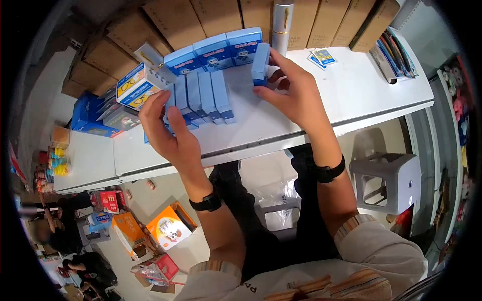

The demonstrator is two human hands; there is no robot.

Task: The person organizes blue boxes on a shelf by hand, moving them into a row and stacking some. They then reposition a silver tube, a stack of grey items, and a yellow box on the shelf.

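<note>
My right hand (296,90) holds a small light-blue box (260,61) upright between thumb and fingers, above the white counter (261,119). At the left end of a row of similar blue boxes (207,95), my left hand (173,130) has its thumb and fingers around the end box (170,100). The row stands on edge, side by side. Behind it, blue boxes with a cartoon figure (213,54) face forward. A white, blue and yellow box (139,86) lies just beyond my left fingers.
Brown cartons (221,17) line the back, with a silver cylinder (282,30) before them. Small packets (323,56) and a box of booklets (394,57) are at the right. A grey stool (391,180) and an orange box (170,226) are on the floor. People are at lower left.
</note>
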